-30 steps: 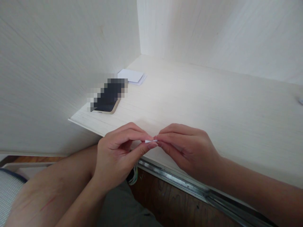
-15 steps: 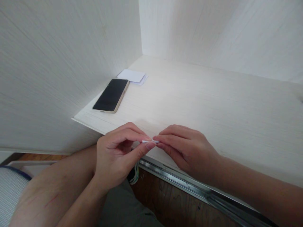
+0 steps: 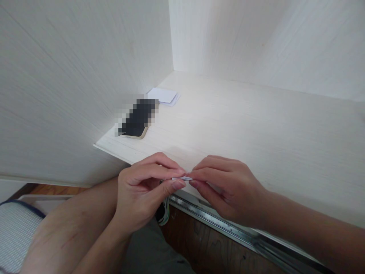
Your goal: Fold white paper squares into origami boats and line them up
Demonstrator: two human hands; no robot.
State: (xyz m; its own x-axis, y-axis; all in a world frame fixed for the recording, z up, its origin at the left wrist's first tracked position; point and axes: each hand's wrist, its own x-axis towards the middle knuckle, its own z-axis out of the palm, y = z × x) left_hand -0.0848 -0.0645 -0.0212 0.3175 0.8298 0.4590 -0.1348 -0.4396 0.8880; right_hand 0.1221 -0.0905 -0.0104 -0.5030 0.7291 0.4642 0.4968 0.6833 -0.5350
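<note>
Between my two hands is a small piece of folded white paper [image 3: 182,178], seen almost edge-on, with most of it hidden by fingers. My left hand [image 3: 148,190] is closed, pinching the paper's left part between thumb and fingers. From the other side my right hand [image 3: 225,186] pinches its right end with thumb and fingertips. Both hands are just above the front edge of the white desk [image 3: 256,137], their fingertips nearly touching.
A phone [image 3: 138,120], partly pixelated, lies at the desk's left side. Behind it are several white paper sheets [image 3: 162,95], stacked by the side panel [image 3: 85,76]. A metal drawer rail [image 3: 211,217] runs under the front edge, above my leg [image 3: 76,224] and the wooden floor.
The view has shifted slightly, so the desk and phone appear a little lower and further right. Both hands keep their pinch on the paper, and a bit more of its folded edge shows.
</note>
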